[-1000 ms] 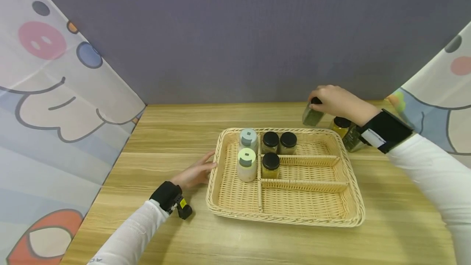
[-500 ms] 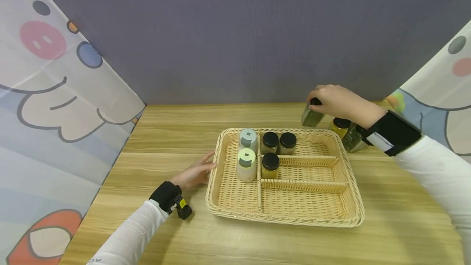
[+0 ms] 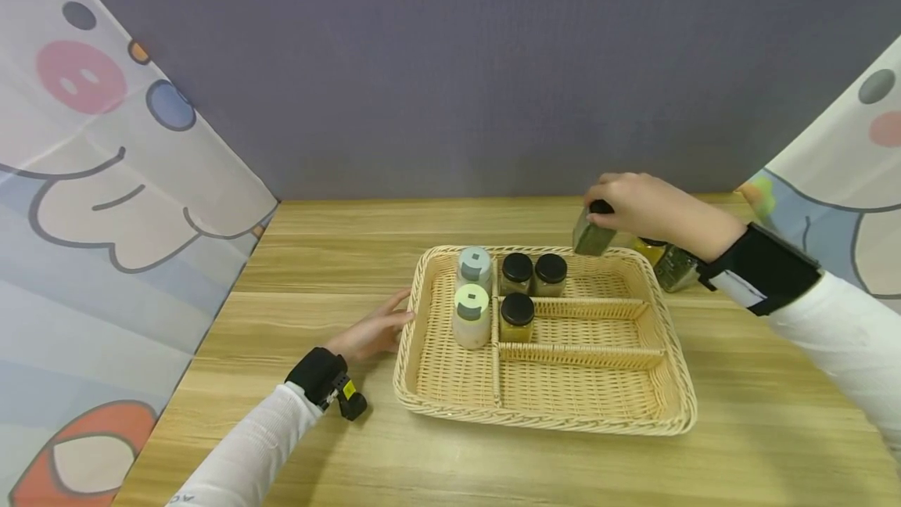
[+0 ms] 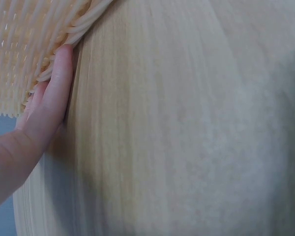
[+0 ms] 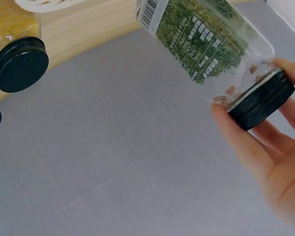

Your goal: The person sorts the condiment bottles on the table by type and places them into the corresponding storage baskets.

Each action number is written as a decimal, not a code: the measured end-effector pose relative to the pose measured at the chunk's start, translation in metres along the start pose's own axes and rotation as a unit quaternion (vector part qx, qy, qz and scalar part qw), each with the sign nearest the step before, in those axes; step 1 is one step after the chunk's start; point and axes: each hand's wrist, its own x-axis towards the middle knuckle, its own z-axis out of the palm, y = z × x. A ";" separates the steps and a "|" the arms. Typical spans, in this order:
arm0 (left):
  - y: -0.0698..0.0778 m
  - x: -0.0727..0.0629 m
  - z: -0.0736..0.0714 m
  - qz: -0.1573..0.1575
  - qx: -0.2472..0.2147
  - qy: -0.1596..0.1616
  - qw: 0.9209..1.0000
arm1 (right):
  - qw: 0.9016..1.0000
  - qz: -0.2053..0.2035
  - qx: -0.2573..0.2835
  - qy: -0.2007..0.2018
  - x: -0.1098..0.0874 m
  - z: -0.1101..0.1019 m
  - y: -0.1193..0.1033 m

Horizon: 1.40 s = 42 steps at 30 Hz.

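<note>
By its black lid, my right hand [image 3: 644, 206] holds a clear jar of dried green herbs [image 3: 591, 236] at the basket's back rim. In the right wrist view, thumb and fingers pinch the lid [image 5: 261, 101], and the herb jar's body tilts away from the palm. My left hand [image 3: 373, 332] rests against the left side of the divided wicker basket [image 3: 545, 419]; the left wrist view shows fairly straight fingers [image 4: 59, 78] on its woven wall. Inside the basket stand two pale-lidded shakers [image 3: 472, 323], two black-lidded jars [image 3: 551, 276] and a yellow-filled jar [image 3: 517, 323].
Right of the basket, partly behind my right forearm, are another yellow-filled jar [image 3: 649, 252] and a dark herb jar [image 3: 676, 269]. A grey wall [image 3: 450, 100] rises behind the wooden table [image 3: 338, 241]. Printed cloth panels [image 3: 98, 257] flank both sides.
My right hand has brought the herb jar slightly toward me, from behind the basket to its back rim. The left hand and the basket have stayed put.
</note>
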 end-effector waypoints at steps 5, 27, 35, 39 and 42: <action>-0.001 0.001 0.000 0.001 0.000 -0.001 1.000 | 1.000 -0.012 0.002 0.010 -0.004 -0.001 -0.006; 0.000 0.001 -0.001 0.003 0.000 -0.002 1.000 | 0.996 -0.084 -0.010 0.039 -0.022 -0.004 -0.029; -0.001 0.000 -0.001 0.002 -0.001 0.001 1.000 | 0.992 -0.109 -0.012 0.066 -0.028 -0.001 -0.038; -0.001 0.000 -0.001 0.003 0.002 -0.002 1.000 | 0.988 -0.124 -0.025 0.084 -0.031 0.002 -0.041; -0.001 0.000 -0.001 0.004 0.005 -0.003 1.000 | 0.986 -0.130 -0.034 0.094 -0.033 0.003 -0.044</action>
